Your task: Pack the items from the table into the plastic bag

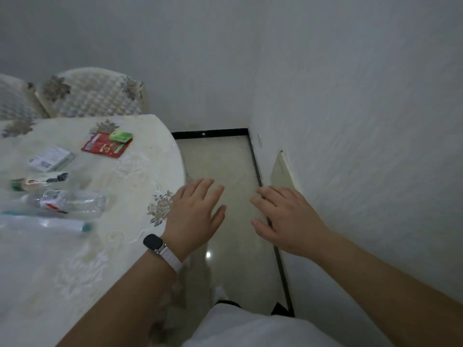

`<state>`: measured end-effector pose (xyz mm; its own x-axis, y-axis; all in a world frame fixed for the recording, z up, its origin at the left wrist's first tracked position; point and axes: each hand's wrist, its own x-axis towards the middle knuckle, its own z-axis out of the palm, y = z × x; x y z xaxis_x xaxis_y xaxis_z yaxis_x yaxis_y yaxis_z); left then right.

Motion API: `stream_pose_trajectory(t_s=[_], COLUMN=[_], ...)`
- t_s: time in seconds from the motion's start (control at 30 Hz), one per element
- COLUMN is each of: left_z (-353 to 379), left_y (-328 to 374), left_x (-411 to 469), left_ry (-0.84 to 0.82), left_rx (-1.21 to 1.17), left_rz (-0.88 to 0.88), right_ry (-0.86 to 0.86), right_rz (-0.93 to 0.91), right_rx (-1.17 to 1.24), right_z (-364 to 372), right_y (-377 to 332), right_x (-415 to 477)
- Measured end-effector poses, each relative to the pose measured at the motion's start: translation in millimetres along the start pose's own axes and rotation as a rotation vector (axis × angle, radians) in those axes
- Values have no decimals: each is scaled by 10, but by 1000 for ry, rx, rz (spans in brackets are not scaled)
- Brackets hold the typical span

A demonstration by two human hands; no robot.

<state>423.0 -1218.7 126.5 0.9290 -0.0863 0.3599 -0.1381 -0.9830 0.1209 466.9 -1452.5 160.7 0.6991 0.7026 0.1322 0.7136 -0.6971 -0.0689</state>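
At the table's curved edge, both hands were out flat and held nothing.

From my feed I saw a cream embroidered cloth over the table, quilted chair backs behind it, white walls, and a glossy beige floor edged by a black skirting. The items lay on the cloth at the left: a red packet with a small green box on its far corner, a white box, a tube with a dark end, a clear bottle on its side, and a long white piece with teal ends. Blur kept me from reading any label. The left hand, a dark watch on a white strap at its wrist, hovered at the table's edge, fingers straight and slightly spread. The right hand hung over the floor near the wall, fingers spread, thumb apart.
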Motion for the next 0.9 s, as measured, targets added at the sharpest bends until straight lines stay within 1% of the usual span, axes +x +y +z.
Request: stream_pose_trajectory(t_s=[0.1, 0.2, 0.33, 0.47, 0.6, 0.7, 0.9], left_z=[16, 51, 134, 232, 311, 312, 211], left_y=[-404, -748, -1051, -1300, -1550, -1725, -1909], left_x=[356, 593, 695, 795, 896, 1019, 1294], left_ry=[20, 19, 42, 48, 5, -48, -42], left_rx=[-10, 2, 4, 41, 116, 185, 278], left_rz=[-45, -107, -179, -282, -415, -554, -859], right_ry=[-3, 8, -28, -78, -54, -69, -99], right_rz=[-11, -61, -108, -202, -314, -424, -646], right_rx=[-12, 2, 16, 49, 112, 168, 291], right_z=[-27, -4, 127, 335, 549, 693, 835], right_y=[84, 78, 59, 167, 240, 265, 366], right_x=[629, 1193, 1695, 2220, 2799, 3295, 4168])
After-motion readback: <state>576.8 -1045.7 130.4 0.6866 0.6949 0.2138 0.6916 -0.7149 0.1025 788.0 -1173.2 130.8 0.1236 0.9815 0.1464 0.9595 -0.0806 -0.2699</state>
